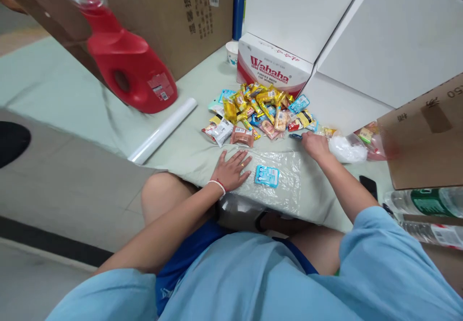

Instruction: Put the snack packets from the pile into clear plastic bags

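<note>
My left hand (231, 170) lies flat with its fingers spread, palm down at the left edge of a clear plastic sheet or bag (285, 186). A small light-blue packet (266, 175) rests on the plastic, just right of that hand. Farther right, my right hand (315, 145) is closed on a small dark-blue object (295, 136) that pokes out to the left; its kind is unclear. Beyond both hands is a heap of wrapped snacks (267, 104), mostly yellow packets, with a brown packet (242, 136) at its near edge.
A white roll (162, 130) and a red jug (130, 70) stand or lie to the left, before a large cardboard box (152, 17). Behind the snacks is a Wahaba carton (273, 65). At right are a white plastic bag (347, 149), a phone-like dark object (368, 187) and bottles (427, 201).
</note>
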A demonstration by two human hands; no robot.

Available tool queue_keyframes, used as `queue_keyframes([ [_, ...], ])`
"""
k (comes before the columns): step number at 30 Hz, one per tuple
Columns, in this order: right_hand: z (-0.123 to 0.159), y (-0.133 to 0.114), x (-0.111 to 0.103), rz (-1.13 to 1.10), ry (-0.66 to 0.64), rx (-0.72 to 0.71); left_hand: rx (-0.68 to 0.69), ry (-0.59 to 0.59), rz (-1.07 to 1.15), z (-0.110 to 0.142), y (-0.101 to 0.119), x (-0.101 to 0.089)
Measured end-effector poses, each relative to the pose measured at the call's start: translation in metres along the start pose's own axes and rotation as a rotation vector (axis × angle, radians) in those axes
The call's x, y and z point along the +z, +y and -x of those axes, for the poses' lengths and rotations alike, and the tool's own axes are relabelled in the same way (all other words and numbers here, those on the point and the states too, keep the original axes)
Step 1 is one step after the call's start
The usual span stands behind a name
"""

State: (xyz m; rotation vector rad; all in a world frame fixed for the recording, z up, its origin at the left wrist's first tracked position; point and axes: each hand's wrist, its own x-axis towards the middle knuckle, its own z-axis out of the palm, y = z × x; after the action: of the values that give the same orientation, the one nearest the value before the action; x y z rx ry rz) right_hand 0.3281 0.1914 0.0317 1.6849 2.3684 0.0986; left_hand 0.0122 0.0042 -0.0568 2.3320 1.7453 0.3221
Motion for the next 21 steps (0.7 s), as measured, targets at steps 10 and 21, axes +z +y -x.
queue_keyframes([
  [10, 0.104, -0.074, -0.002, -0.116, 0.164, -0.159, -0.002, 0.047, -0.001, 0.001, 0.001, 0.001],
  [21, 0.155, -0.122, 0.042, -0.002, 0.253, -0.455, 0.013, 0.055, 0.024, 0.001, -0.002, 0.003],
])
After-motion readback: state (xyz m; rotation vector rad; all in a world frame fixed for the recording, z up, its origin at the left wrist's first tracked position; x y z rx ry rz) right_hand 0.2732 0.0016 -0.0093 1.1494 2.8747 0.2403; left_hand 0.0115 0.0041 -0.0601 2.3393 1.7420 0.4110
